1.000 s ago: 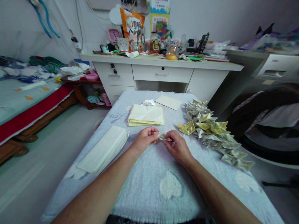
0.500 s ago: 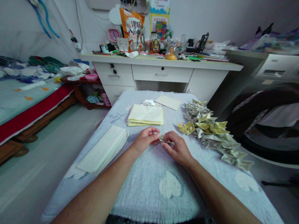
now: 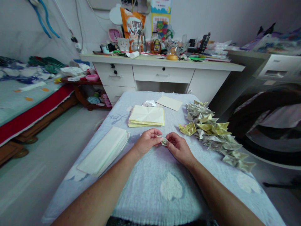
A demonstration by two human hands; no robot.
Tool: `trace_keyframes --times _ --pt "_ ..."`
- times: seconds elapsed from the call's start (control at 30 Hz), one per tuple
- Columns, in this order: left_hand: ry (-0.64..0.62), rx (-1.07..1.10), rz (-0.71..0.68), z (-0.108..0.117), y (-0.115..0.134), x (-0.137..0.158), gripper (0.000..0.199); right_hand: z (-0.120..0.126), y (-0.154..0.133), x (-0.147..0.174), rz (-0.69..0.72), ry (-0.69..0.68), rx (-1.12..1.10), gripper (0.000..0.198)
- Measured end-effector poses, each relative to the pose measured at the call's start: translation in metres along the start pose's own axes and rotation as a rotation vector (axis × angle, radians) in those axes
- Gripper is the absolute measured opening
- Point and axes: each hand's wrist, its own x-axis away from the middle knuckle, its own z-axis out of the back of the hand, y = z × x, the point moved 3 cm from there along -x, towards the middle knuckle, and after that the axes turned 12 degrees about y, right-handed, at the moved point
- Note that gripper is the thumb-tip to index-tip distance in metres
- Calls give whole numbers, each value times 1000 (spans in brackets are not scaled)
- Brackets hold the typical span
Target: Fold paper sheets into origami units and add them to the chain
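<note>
Between my two hands is a small piece of folded paper (image 3: 164,141), partly hidden by fingers. My left hand (image 3: 148,141) pinches its left edge between thumb and fingers. On the other side, my right hand (image 3: 178,146) is closed on its right edge. Beyond the hands lies a stack of creased cream and yellow paper sheets (image 3: 147,114). To the left rests a long bundle of whitish paper (image 3: 104,150). A heap of folded silver and gold paper shapes (image 3: 211,135) spreads along the right side, with one gold shape (image 3: 188,128) nearest my right hand.
The pale blue cloth (image 3: 150,188) covers the table under everything. A flat cream card (image 3: 169,103) and crumpled white tissue (image 3: 149,103) lie at its far end. Behind stands a white desk (image 3: 162,73) loaded with items; a washing machine (image 3: 275,72) stands at right, a bed (image 3: 30,103) at left.
The small folded paper has turned between my fingers and sits more tilted. My right hand's fingers have curled in closer around its edge. The surrounding papers have stayed put.
</note>
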Motion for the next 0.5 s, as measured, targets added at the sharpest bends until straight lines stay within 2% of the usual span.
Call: trace_keyframes --times 0.3,0.5 --pt "-23 9 -12 0 -1 0 36 -2 -1 0 -82 -59 -144 24" --pt "-20 3 -19 0 1 1 32 0 -1 -1 -94 -69 -148 25"
